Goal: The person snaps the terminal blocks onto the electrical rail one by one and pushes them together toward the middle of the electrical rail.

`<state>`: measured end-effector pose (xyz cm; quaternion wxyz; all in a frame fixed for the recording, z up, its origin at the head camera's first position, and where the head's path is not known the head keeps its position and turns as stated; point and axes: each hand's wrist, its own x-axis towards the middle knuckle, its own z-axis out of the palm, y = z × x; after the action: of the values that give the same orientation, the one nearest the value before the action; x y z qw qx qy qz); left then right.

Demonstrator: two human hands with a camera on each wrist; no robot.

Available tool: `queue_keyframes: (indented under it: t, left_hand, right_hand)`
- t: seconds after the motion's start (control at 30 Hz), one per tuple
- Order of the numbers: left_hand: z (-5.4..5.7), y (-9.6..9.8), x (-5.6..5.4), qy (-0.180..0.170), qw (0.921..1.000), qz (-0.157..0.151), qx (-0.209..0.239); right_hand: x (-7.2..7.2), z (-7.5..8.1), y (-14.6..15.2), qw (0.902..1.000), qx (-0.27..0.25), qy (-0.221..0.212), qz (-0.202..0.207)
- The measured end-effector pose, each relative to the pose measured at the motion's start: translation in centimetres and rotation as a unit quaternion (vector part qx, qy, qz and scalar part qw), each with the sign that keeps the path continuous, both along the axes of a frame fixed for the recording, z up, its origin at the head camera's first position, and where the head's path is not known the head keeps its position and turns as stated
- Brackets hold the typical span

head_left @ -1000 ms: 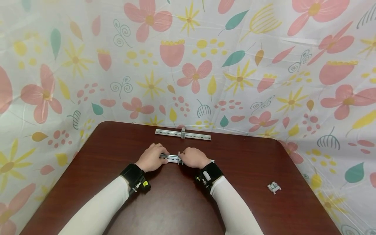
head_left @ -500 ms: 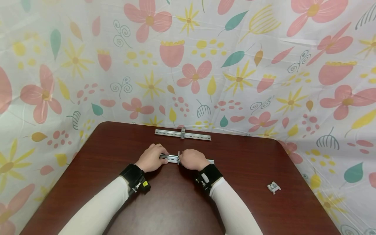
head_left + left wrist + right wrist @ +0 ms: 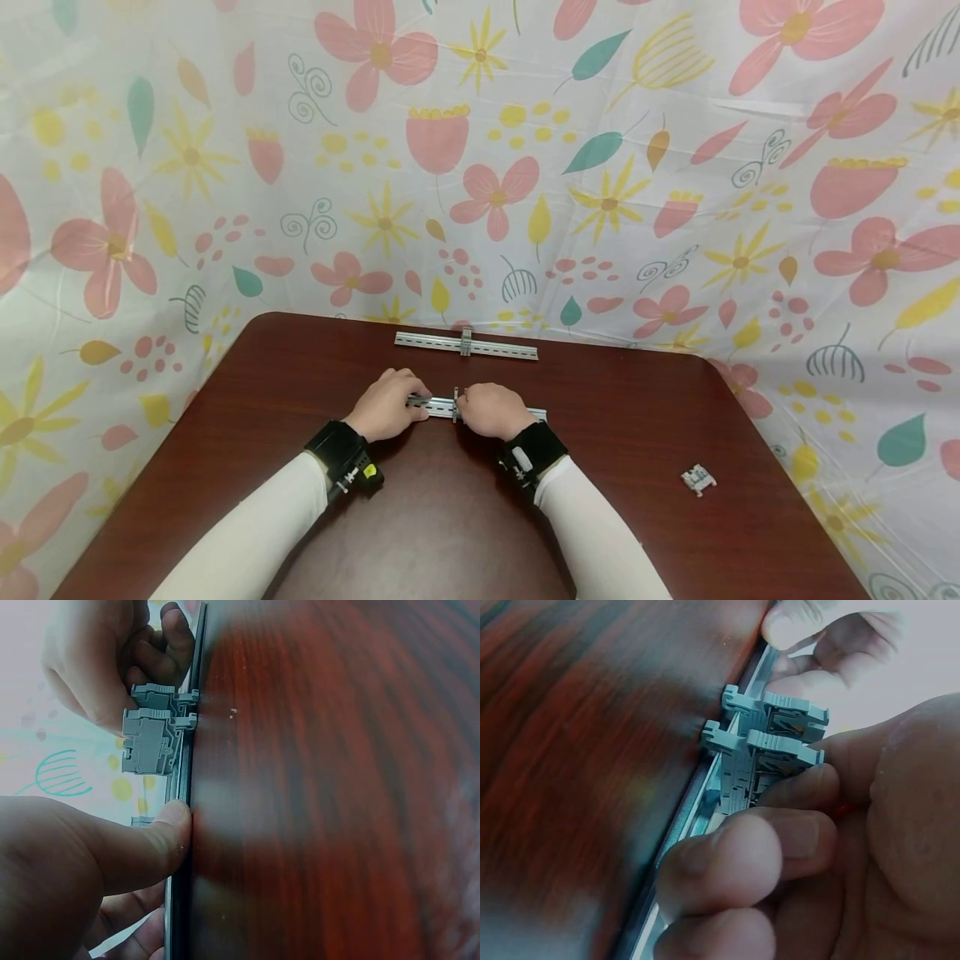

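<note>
A slotted metal DIN rail lies mid-table under both hands. My left hand grips it near the left end, its thumb along the near edge. Two grey terminal blocks stand side by side on the rail, a narrow gap between them. My right hand has curled fingers and pinches the right-hand terminal block, with a fingertip against its side. The left-hand terminal block stands between the two hands, untouched. Part of the rail is hidden beneath the right hand.
Toward the back edge of the brown table lies a second DIN rail with terminal blocks at its middle. Another small grey-white piece lies at the right. A flower-print curtain hangs behind the table.
My right hand has shifted slightly left along the rail, and the gap between the two terminal blocks has narrowed. The left hand keeps its grip in the same place.
</note>
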<state>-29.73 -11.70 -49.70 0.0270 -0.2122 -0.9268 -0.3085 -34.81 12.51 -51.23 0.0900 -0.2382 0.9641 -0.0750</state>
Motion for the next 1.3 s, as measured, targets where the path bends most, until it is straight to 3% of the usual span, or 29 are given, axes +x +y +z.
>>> queue_keyframes:
  t: [0.1,0.33,0.4,0.63,0.87,1.3]
  left_hand:
    - [-0.1,0.0,0.0,0.001,1.0,-0.002,0.001]
    - [0.1,0.0,0.1,0.0,1.0,-0.001,-0.001]
    - [0.2,0.1,0.2,-0.003,1.0,-0.002,0.0]
    - [0.4,0.1,0.4,-0.009,1.0,-0.001,0.003]
    - [0.4,0.0,0.2,-0.009,0.9999,-0.006,0.001]
    - [0.3,0.0,0.3,-0.009,1.0,-0.002,0.001]
  right_hand:
    - [0.3,0.3,0.0,0.9999,-0.009,0.008,0.001]
    - [3.4,4.6,-0.6,0.9973,-0.044,-0.024,-0.054]
    - [3.5,4.9,-0.2,0.9961,-0.058,-0.02,-0.064]
    - [3.5,5.1,2.1,0.9949,-0.069,-0.001,-0.074]
    - [3.5,5.2,5.5,0.9903,-0.069,-0.002,-0.121]
    - [4.2,4.6,13.2,0.9823,-0.045,0.035,-0.179]
